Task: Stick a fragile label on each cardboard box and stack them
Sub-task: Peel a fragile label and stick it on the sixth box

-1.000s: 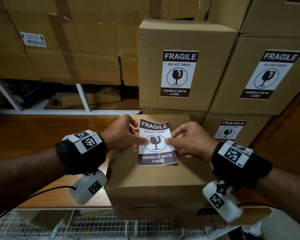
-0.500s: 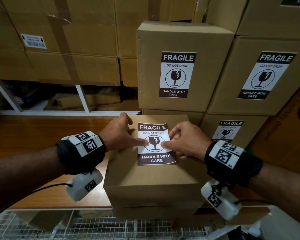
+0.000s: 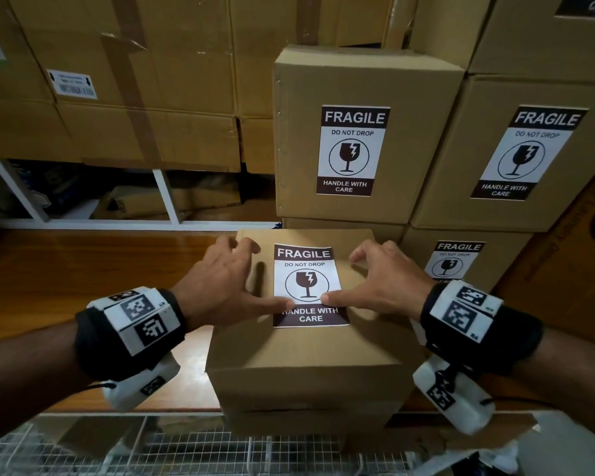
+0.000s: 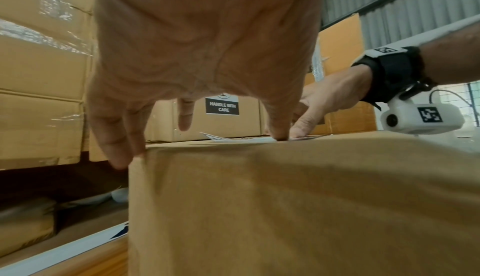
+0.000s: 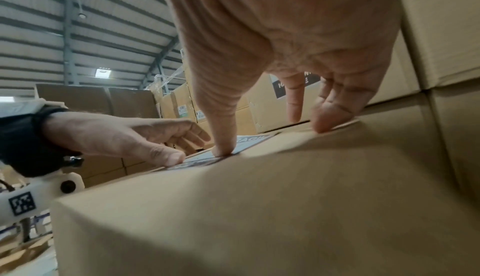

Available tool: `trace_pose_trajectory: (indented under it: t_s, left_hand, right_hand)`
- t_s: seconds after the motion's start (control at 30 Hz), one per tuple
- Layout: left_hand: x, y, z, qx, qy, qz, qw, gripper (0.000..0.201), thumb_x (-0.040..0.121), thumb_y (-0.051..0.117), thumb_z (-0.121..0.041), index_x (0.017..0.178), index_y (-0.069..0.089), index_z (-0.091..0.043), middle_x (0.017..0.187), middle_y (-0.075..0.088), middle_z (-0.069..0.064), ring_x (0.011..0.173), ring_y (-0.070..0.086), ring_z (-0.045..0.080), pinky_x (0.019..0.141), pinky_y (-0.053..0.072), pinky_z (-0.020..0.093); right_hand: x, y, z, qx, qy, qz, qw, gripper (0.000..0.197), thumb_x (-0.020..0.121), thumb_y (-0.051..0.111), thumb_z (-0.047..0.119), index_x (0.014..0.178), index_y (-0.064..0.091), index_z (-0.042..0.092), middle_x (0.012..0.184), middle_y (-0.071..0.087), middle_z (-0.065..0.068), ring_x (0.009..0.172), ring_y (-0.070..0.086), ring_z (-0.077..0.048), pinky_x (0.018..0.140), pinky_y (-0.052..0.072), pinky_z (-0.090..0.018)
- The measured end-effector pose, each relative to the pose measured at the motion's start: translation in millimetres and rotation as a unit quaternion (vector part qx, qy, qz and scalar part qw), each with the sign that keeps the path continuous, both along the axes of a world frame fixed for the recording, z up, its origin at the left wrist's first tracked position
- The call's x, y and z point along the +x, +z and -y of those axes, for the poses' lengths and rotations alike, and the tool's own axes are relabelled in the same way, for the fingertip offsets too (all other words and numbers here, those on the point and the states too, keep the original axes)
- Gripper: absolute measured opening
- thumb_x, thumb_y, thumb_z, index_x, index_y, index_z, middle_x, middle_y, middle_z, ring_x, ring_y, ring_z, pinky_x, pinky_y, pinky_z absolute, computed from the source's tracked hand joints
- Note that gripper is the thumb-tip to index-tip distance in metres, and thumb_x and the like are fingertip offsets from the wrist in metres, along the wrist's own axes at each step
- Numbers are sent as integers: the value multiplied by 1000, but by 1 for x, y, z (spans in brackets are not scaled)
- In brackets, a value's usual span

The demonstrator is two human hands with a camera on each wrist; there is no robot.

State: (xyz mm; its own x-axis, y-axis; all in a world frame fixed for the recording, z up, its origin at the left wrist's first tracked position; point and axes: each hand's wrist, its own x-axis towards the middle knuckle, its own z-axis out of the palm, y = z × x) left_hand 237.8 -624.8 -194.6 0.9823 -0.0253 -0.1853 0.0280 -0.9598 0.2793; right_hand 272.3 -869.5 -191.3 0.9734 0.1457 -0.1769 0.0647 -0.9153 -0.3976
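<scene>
With 3 labelled boxes (image 3: 364,132) stacked at upper right, both open hands, left hand (image 3: 217,290) and right hand (image 3: 385,283), are pressing thumbs on the fragile label (image 3: 308,285), seemingly not fully flattened, atop the centre box (image 3: 310,365), awaiting stacking.

We are in a warehouse or packing store. Brown cardboard cartons (image 3: 145,80) stacked in walls fill the view from 9 to 3 o'clock, some taped and carrying a shipping sticker (image 3: 72,84), others bearing fragile labels (image 3: 352,151). The right wrist view shows a high corrugated metal roof (image 5: 85,34) on steel trusses. At 6 o'clock sits a wire mesh rack (image 3: 152,448), below a wooden counter (image 3: 83,262).
</scene>
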Motion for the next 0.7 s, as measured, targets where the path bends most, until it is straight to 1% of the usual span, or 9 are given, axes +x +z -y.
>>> trace_pose_trajectory:
  t_s: [0.07,0.17,0.2,0.23,0.4,0.47,0.57,0.6,0.7]
  left_hand:
    - [-1,0,-4,-22,35,-44,998,121,64,71,-80,159,14,-30,158,30,11,134,46,26,104,50,40]
    - [0,-3,-8,-129,55,-97,985,118,72,78,-66,159,7,-27,139,50,3,94,59,7,71,56,19]
    - [0,-4,-8,-150,57,-99,982,117,74,79,-61,159,7,-27,130,53,-2,86,56,4,62,52,15]
    - [1,-5,-7,-162,56,-93,981,118,74,80,-59,159,5,-26,129,55,-3,87,56,4,63,51,14]
    - [-8,-8,-9,-113,35,-69,991,134,60,78,-74,161,-2,-38,162,30,10,132,49,28,107,51,44]
    - [-15,-9,-9,-57,-12,-60,997,124,64,67,-83,160,-2,-47,170,5,7,152,25,37,118,38,53]
    - [-22,-14,-12,-14,-131,-58,990,105,66,35,-102,156,2,-59,168,-24,-9,158,-15,29,123,15,59]
    - [-23,-18,-14,-16,-153,-61,986,102,65,27,-103,155,2,-61,166,-28,-13,157,-20,25,124,13,58]
    - [-24,-26,-17,-21,-176,-71,982,96,70,23,-98,155,-2,-62,162,-36,-16,144,-35,11,125,6,55]
  right_hand:
    - [-3,-2,8,-32,1,24,999,102,59,81,79,142,46,32,141,42,-3,123,49,-19,97,44,-33]
    - [-4,-6,16,-42,-4,19,999,109,57,76,85,148,41,35,147,43,-8,134,47,-26,104,45,-39]
    - [-4,-7,17,-31,-8,5,999,110,57,76,85,148,41,35,149,44,-8,134,48,-26,104,46,-41]
    - [-4,-7,18,-16,-10,-7,1000,110,56,76,85,149,41,35,149,44,-7,134,49,-26,105,46,-41]
    - [-9,-6,22,-1,12,-5,1000,108,57,77,83,149,41,38,147,45,-6,133,49,-24,99,43,-35]
    - [-13,-5,25,-14,31,2,999,109,58,77,82,151,40,39,150,41,-7,136,45,-25,101,41,-35]
    - [-19,-1,25,-46,110,58,991,102,68,76,78,155,37,43,170,15,-2,155,19,-23,120,28,-41]
    - [-19,0,25,-50,159,72,983,96,74,75,74,156,36,44,172,8,4,157,13,-17,123,21,-36]
    - [-11,-1,26,-50,301,59,950,69,96,63,57,157,38,39,168,4,18,149,0,9,116,-4,-5]
